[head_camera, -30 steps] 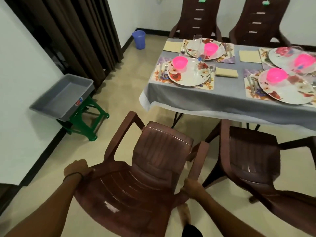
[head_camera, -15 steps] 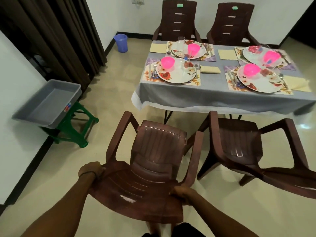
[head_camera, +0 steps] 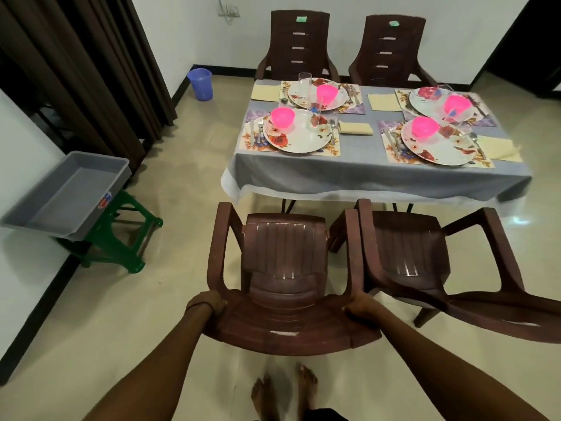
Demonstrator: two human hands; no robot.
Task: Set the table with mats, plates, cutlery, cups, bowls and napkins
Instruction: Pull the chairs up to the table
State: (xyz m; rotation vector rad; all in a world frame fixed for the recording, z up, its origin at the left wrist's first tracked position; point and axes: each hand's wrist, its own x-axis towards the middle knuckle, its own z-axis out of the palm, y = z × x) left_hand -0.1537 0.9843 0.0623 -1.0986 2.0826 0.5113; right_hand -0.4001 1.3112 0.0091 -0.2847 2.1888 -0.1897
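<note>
- The table (head_camera: 358,171) looked fully laid: four mats (head_camera: 326,151), each with a plate (head_camera: 299,138), bowl (head_camera: 282,117), cutlery (head_camera: 259,129), glass (head_camera: 304,82) and napkin (head_camera: 355,128). Seemingly only seating remained.
- With both arms outstretched, the left hand (head_camera: 208,303) and right hand (head_camera: 359,307) clasped the sides of the chair (head_camera: 285,268) back, near the table.

Dim, even indoor light; faint glare on floor (head_camera: 182,183) beside worktop (head_camera: 358,165); edges bowed by wide lens; mild softness.
</note>
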